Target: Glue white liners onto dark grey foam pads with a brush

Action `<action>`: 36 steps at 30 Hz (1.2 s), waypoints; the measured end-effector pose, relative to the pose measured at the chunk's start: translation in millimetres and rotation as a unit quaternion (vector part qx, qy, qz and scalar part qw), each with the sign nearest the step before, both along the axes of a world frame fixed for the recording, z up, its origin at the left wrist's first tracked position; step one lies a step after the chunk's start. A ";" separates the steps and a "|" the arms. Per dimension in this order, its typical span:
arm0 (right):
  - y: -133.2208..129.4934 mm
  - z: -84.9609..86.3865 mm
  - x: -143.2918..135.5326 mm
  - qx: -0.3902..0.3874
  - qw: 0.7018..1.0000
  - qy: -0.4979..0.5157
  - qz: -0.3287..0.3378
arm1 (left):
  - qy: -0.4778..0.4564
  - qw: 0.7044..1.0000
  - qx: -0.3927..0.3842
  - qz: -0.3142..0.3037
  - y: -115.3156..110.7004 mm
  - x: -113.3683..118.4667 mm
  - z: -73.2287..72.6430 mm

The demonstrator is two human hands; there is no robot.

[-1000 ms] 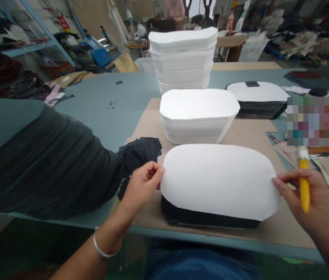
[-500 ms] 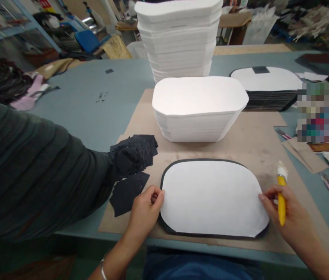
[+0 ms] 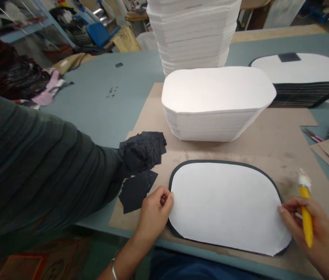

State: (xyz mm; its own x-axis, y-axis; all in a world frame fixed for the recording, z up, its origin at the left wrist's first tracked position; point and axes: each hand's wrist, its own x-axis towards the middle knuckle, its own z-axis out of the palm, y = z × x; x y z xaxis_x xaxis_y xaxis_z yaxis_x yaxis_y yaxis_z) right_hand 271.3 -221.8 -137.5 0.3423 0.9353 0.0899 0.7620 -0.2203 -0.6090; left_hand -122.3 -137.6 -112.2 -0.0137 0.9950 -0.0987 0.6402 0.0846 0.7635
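A white oval sheet (image 3: pixel 228 206) lies over a black piece of the same shape (image 3: pixel 211 161), whose border shows along the top and both sides. At its left edge my left hand (image 3: pixel 157 208) is closed, thumb and finger pinching the rim. Opposite, my right hand (image 3: pixel 313 225) has its thumb and fingertips at the sheet's right edge. Tucked between that hand's fingers is a brush with a yellow handle (image 3: pixel 307 221), its whitish bristles pointing away from me.
Dark fabric squares (image 3: pixel 143 153) lie left of the sheet. Behind it stand a white stack (image 3: pixel 217 93), a taller white stack (image 3: pixel 195 37) and a black-and-white stack (image 3: pixel 307 91). A big dark fabric roll (image 3: pixel 41 167) fills the left. Brown cardboard (image 3: pixel 187 149) covers part of the table.
The view has shifted, so the scene sits further right. More black border shows at the sheet's right side. Both hands stay at its edges, and the brush remains in the right hand.
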 end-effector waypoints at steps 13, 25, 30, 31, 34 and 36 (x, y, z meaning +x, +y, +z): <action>11.5 11.4 -25.7 0.028 0.997 -0.063 0.020 | 0.041 0.999 0.021 -0.012 6.8 -3.2 0.6; 15.4 39.2 -17.4 -0.027 0.997 -0.055 0.052 | 0.070 0.996 -0.031 -0.035 14.9 -8.8 2.2; 13.1 33.3 -17.0 -0.006 0.998 -0.054 0.044 | 0.076 0.997 0.004 -0.033 12.8 -4.9 1.7; 12.0 32.5 -16.5 -0.008 0.998 -0.057 0.037 | 0.073 0.997 0.013 -0.034 11.7 -3.8 1.6; 9.7 31.1 -14.4 -0.030 0.997 -0.069 0.014 | 0.054 0.997 0.030 -0.040 8.3 -0.9 -0.1; 9.8 30.4 -12.6 -0.041 0.996 -0.078 0.009 | 0.049 0.997 0.035 -0.039 7.1 -0.3 -2.6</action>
